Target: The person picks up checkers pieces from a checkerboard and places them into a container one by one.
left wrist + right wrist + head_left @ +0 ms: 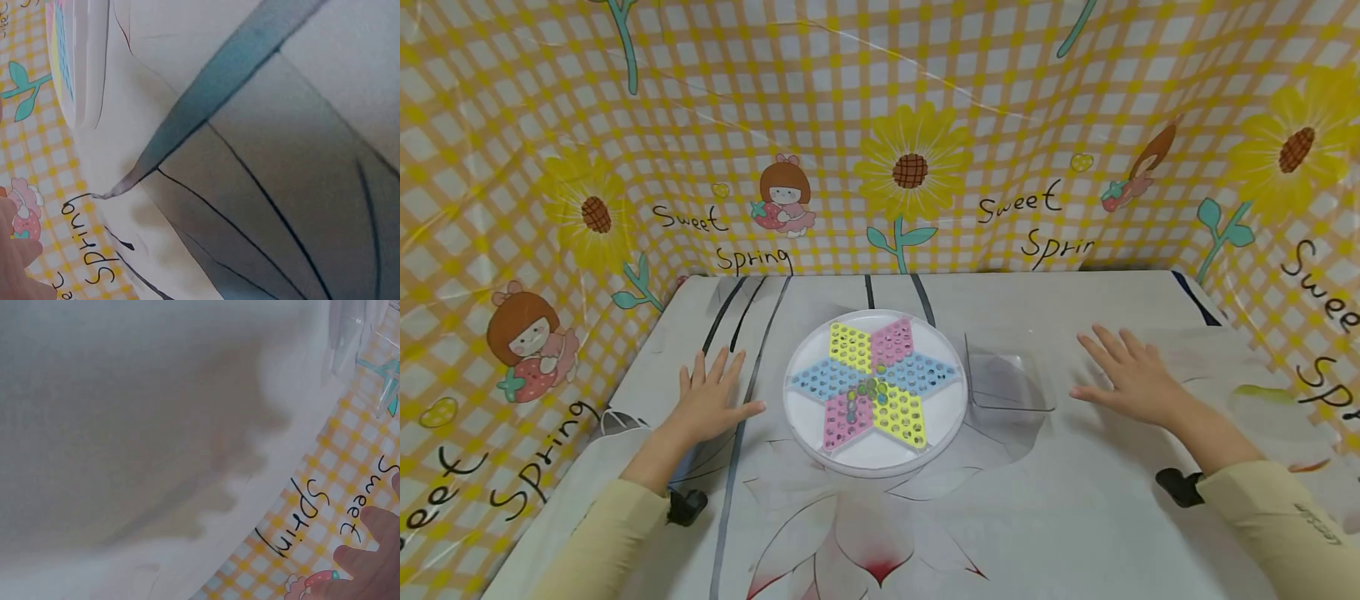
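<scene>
A round white Chinese checkers board (876, 461) lies mid-table, its star made of pink, yellow and blue points. Several glass marbles (871, 387) sit in holes around the star's centre and down the lower-left pink point. Just right of the board stands a clear plastic box (1011, 383). My left hand (711, 403) is left of the board with fingers spread, holding nothing. Beyond the box on the right, my right hand (1131, 379) is spread too, with nothing in it. Fingertips of each hand show at the edge of its wrist view.
A white cloth (925, 533) with grey stripes and a lotus print covers the table. Behind and at both sides hangs a yellow checked curtain (850, 75) printed with sunflowers. A black strap piece (687, 506) shows under the left wrist, another (1180, 487) under the right.
</scene>
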Available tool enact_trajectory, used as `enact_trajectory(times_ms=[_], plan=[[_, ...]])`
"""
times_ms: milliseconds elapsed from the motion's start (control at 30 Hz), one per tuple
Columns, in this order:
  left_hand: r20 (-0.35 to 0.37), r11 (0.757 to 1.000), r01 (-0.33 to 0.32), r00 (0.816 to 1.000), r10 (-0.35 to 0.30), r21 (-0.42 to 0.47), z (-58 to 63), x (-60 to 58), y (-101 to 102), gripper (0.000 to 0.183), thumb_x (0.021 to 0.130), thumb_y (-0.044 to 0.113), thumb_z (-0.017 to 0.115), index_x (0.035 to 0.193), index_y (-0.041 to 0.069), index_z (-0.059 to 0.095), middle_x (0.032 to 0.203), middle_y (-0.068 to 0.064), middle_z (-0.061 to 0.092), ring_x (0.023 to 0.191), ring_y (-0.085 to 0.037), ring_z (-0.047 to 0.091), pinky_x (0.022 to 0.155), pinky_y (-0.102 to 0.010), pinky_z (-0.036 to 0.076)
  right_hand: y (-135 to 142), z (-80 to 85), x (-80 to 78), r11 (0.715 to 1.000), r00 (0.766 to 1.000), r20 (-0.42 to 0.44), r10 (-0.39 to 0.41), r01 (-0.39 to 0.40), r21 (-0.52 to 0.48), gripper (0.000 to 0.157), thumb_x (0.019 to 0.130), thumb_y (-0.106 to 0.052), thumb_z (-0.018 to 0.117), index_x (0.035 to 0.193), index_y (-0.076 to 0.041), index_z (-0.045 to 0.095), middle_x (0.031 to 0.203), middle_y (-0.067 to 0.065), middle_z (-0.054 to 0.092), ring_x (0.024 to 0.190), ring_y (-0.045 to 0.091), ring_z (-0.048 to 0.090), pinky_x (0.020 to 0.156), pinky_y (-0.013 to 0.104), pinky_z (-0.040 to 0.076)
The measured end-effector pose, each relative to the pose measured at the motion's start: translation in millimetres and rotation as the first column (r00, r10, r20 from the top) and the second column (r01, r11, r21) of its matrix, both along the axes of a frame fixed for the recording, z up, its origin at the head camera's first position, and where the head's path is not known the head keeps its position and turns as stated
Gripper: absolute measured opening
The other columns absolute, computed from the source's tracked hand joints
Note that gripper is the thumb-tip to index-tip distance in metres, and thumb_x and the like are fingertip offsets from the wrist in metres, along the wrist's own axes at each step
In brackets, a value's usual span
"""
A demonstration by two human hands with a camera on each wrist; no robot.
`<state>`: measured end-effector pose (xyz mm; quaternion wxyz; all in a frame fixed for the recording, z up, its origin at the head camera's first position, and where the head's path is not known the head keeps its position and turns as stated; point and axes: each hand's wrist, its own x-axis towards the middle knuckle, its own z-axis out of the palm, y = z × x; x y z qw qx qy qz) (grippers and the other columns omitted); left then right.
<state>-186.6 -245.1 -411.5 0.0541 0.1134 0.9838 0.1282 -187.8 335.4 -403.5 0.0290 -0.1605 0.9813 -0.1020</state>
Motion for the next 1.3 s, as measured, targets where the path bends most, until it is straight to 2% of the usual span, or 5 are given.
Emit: enact_trajectory(times_ms=[167, 700, 1033, 1200, 1300], plan=[[0.001, 1.000, 0.008, 1.000, -0.008, -0.006, -0.2, 0.3, 0.2, 0.091, 0.083, 0.058, 0.053, 0.147, 0.006, 0.014, 0.150, -0.024, 0.006, 0.132, -0.052, -0.006, 0.100, -0.065, -0.003, -6.8, 2.6, -0.2, 1.000, 1.000, 0.024, 0.017, -0.016, -0.023, 0.090, 0.083, -0.052, 0.056, 0.147, -0.006, 0.012, 0.148, 0.026, 0.008, 0.129, 0.057, 0.002, 0.094, 0.071, 0.003], [0.017, 0.976, 0.054, 0.998, -0.059, 0.210, 3.3, -4.9, 15.8, 0.085, 0.087, 0.046, 0.056, 0.146, 0.002, 0.013, 0.149, -0.024, 0.011, 0.133, -0.048, 0.007, 0.101, -0.064, 0.012, -58.5, 13.9, 8.2, 0.974, 0.984, -0.022, 0.179, -0.181, -0.133, 0.083, 0.081, -0.046, 0.063, 0.143, -0.004, 0.027, 0.148, 0.020, 0.017, 0.130, 0.051, 0.012, 0.098, 0.065, 0.012], [0.176, 0.907, 0.011, 0.980, -0.093, 0.421, -0.5, -15.5, 20.0, 0.085, 0.089, 0.038, 0.056, 0.147, 0.003, 0.005, 0.149, -0.025, 0.008, 0.134, -0.046, 0.009, 0.101, -0.063, 0.013, -88.3, 18.3, 15.0, 0.964, 0.975, -0.029, 0.221, -0.223, -0.145, 0.082, 0.081, -0.048, 0.063, 0.142, -0.005, 0.030, 0.148, 0.017, 0.019, 0.133, 0.046, 0.013, 0.098, 0.064, 0.017], [0.297, 0.859, -0.083, 0.951, -0.083, 0.505, -5.7, -26.0, 19.0, 0.077, 0.091, 0.031, 0.054, 0.146, -0.001, 0.010, 0.143, -0.027, 0.025, 0.128, -0.046, 0.027, 0.098, -0.055, 0.031, -97.2, 16.1, 15.9, 0.958, 0.968, -0.047, 0.245, -0.249, -0.138, 0.080, 0.081, -0.048, 0.063, 0.141, -0.005, 0.032, 0.147, 0.018, 0.022, 0.132, 0.047, 0.015, 0.099, 0.063, 0.018], [0.336, 0.857, -0.123, 0.940, -0.062, 0.501, -11.6, -32.6, 20.0, 0.072, 0.091, 0.030, 0.055, 0.144, -0.003, 0.019, 0.136, -0.027, 0.037, 0.125, -0.044, 0.034, 0.096, -0.052, 0.035, -102.5, 14.3, 16.1, 0.956, 0.965, -0.060, 0.255, -0.261, -0.131, 0.080, 0.080, -0.048, 0.063, 0.141, -0.006, 0.032, 0.146, 0.019, 0.024, 0.131, 0.047, 0.017, 0.099, 0.063, 0.019]])
